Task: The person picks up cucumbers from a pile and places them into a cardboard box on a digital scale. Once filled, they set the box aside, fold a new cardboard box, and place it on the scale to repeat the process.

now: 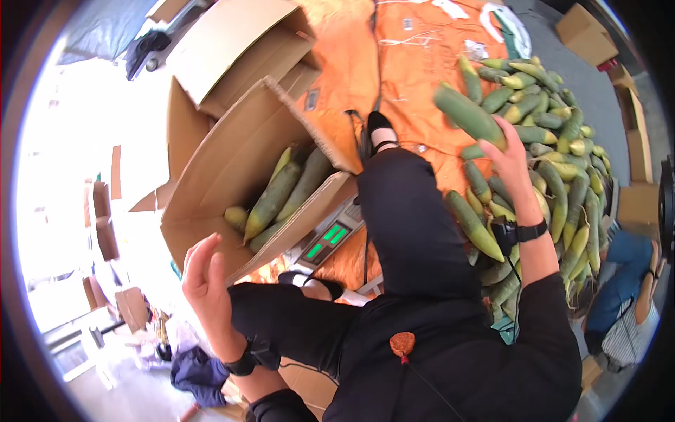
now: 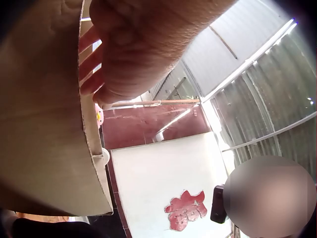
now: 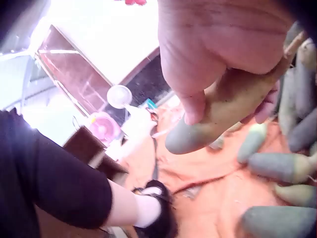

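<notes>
In the head view my right hand [image 1: 512,160] grips a large green radish [image 1: 470,116] above the near side of a radish heap [image 1: 555,133]. The right wrist view shows the thumb along one side of that radish [image 3: 210,119] and fingertips on the other. My left hand [image 1: 205,281] is by the near corner of an open cardboard box [image 1: 232,148], its fingers loosely extended and holding nothing. In the left wrist view those fingers [image 2: 91,67] overlap the box's edge. Several green radishes [image 1: 274,197] lie inside the box.
A scale with a lit green display [image 1: 329,240] stands beside the box. An orange sheet [image 1: 344,49] covers the ground. Another cardboard box [image 1: 239,49] lies behind. My black-clad knee [image 1: 404,204] is between box and heap. Another person [image 1: 626,302] is at the right edge.
</notes>
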Tool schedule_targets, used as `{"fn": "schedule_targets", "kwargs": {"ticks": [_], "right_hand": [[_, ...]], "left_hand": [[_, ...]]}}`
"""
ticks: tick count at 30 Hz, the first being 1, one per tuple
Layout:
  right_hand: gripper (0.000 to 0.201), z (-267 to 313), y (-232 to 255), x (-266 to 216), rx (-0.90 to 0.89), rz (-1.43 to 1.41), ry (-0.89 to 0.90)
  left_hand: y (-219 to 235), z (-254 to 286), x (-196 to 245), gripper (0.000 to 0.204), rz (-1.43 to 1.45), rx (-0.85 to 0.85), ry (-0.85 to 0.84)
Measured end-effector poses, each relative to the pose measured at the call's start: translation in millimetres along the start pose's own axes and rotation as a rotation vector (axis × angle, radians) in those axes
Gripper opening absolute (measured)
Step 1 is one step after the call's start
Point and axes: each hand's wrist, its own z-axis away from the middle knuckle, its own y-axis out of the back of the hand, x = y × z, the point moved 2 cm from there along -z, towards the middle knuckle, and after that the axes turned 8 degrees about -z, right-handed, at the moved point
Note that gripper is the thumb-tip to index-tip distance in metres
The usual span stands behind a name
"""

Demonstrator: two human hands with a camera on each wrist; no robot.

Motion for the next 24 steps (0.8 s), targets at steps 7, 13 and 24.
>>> {"fn": "schedule_targets", "kwargs": {"ticks": [7, 13, 24], "right_hand": [[0.056, -26.3, -70.1, -202.2, -0.075, 0.088, 0.845], [0.02, 16.2, -163.6, -259.3, -0.135, -0.027, 1.22], [0.032, -10.2, -112.5, -206.5, -0.188, -0.062, 0.804]], "left_hand": [[14.9, -6.1, 24.2, 0.047, -0.048, 0.167, -0.21], [28.7, -11.9, 45.0, 0.087, -0.145, 0.003, -0.299], [11.5, -33.9, -2.8, 0.063, -0.025, -0.237, 0.073]]}}
